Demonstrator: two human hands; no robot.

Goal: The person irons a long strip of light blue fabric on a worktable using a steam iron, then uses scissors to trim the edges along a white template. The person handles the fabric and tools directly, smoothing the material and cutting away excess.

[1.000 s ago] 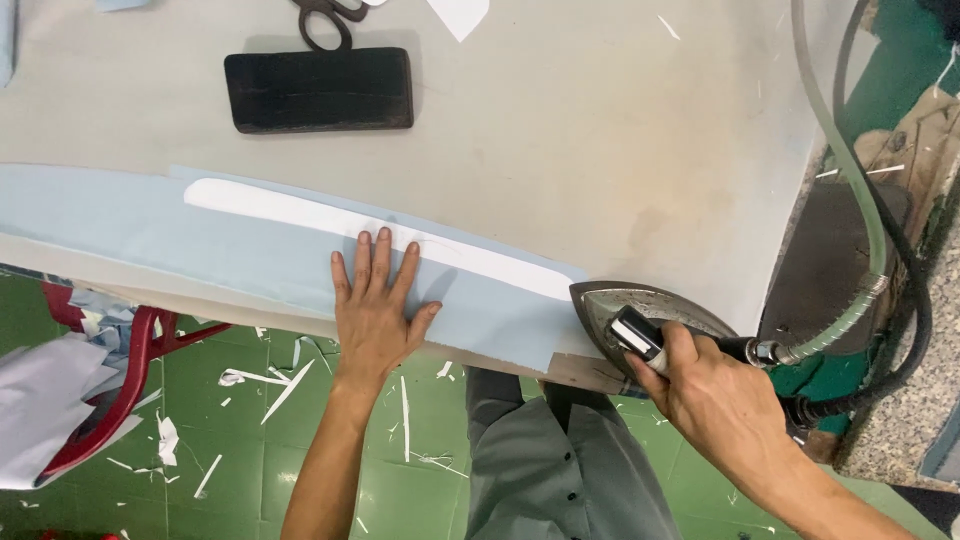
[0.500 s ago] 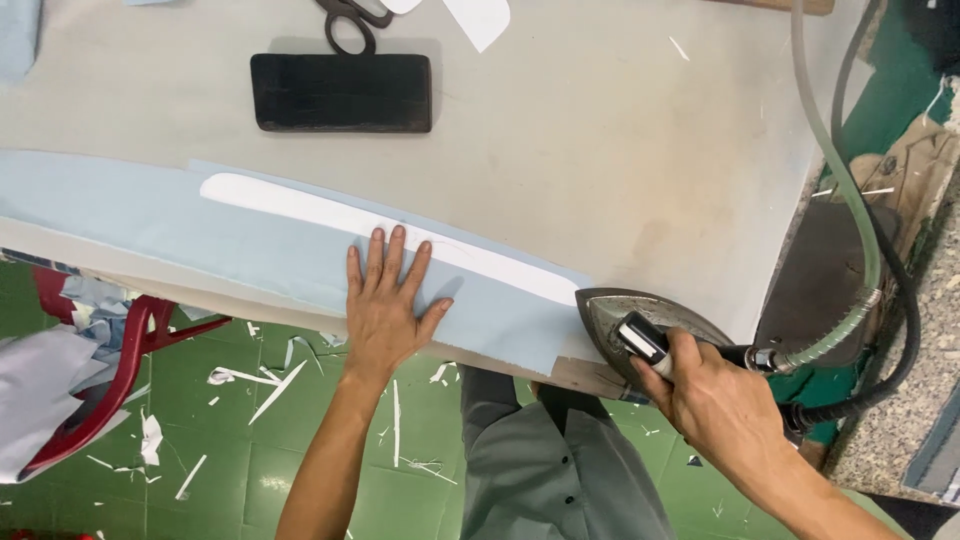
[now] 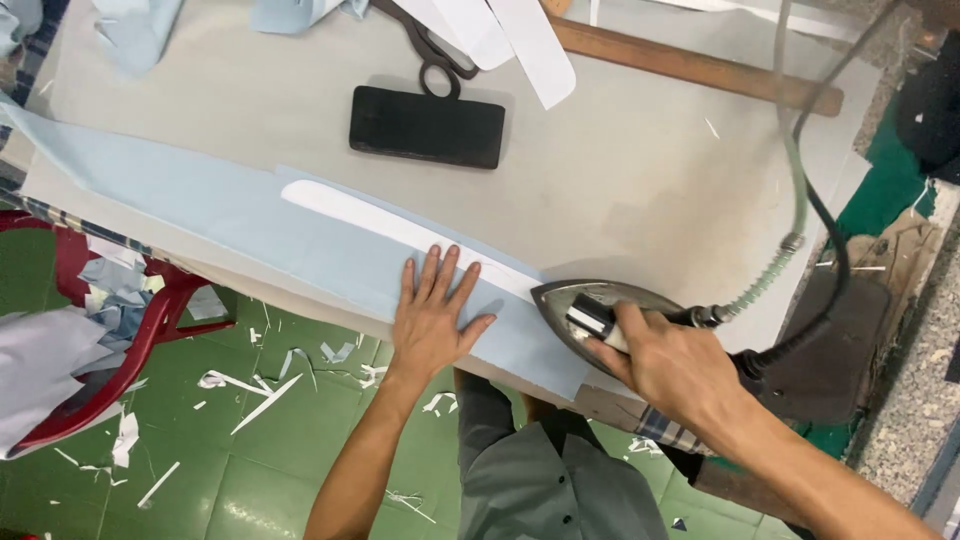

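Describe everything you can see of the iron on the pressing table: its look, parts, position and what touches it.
The iron is a heavy, pointed, grey-metal one with a dull, worn top and a dark handle with a pale band. It sits flat, tip pointing left, on the near right part of the grey table, its nose over the end of the light blue fabric and white strip. The right hand grips its handle. A green ribbed hose and black cable run off its rear.

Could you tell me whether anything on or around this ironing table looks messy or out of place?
Yes: white paper scraps litter the green floor below the table edge, and crumpled cloth is heaped on the red chair. On the table itself, nothing stands out.
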